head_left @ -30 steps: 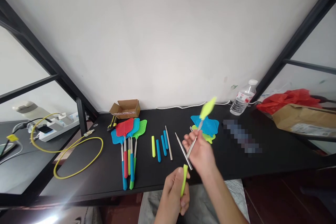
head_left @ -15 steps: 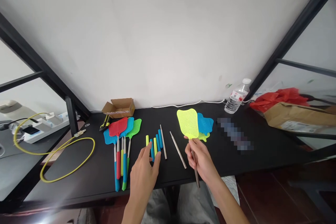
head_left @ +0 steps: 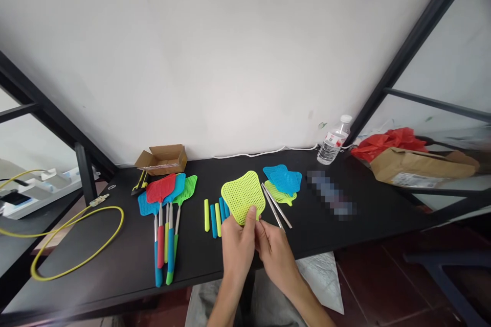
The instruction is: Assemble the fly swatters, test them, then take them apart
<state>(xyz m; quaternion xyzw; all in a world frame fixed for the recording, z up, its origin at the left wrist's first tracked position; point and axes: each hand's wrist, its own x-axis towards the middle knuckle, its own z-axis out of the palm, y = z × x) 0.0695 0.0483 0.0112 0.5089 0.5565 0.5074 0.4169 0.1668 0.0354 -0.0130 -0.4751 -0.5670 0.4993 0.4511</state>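
A yellow perforated fly swatter head is raised over the table between my hands. My left hand is closed on its lower edge, thumb pressed on the mesh. My right hand pinches around its neck; whether a rod is in those fingers is hidden. Two slim metal rods lie just right of the yellow head. Behind them are blue swatter heads overlapping a yellow-green head. Left of my hands, several yellow and blue grip sleeves lie in a row, partly covered by my left hand.
Fly swatters with handles, including a red one, lie grouped at left. Behind them stands an open cardboard box. A yellow cable loops at far left. At right are a water bottle, a paper package and a red bag.
My left hand has left the grip sleeves and taken hold of the yellow swatter head. My right hand and the head have moved left. The metal rod visible below my right hand no longer shows there.
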